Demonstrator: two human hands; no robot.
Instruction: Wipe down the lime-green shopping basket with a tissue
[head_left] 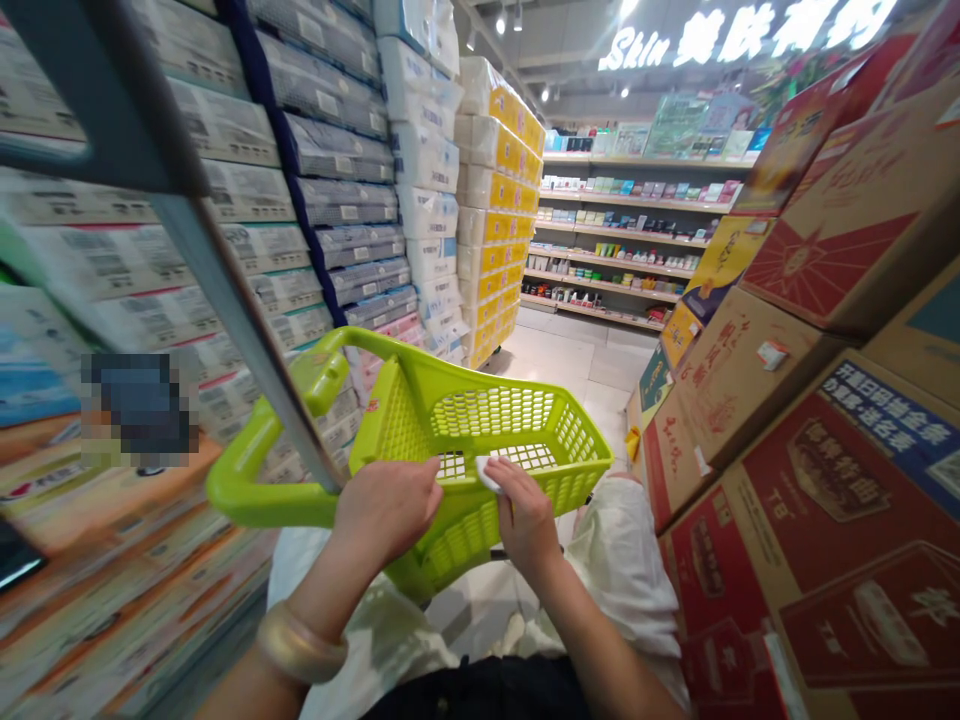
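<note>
A lime-green plastic shopping basket [480, 415] with lattice sides and a thick looped handle [255, 490] stands before my knees. A grey metal pull bar [247, 340] rises from it toward the upper left. My left hand [386, 510] is closed round the basket's near rim, by the foot of the bar; its fingertips are mostly hidden. On the same rim, farther right, my right hand [521, 505] presses a folded white wipe [489, 474], which looks like tissue or cloth. The inside of the basket shows only its lattice floor.
Packs of paper goods [345, 180] are stacked high on the left, with yellow-and-white packs [499, 200] beyond. Red and brown cartons [840, 480] rise close on the right. Shelves of small products [637, 190] line the back, across a tiled floor [570, 350].
</note>
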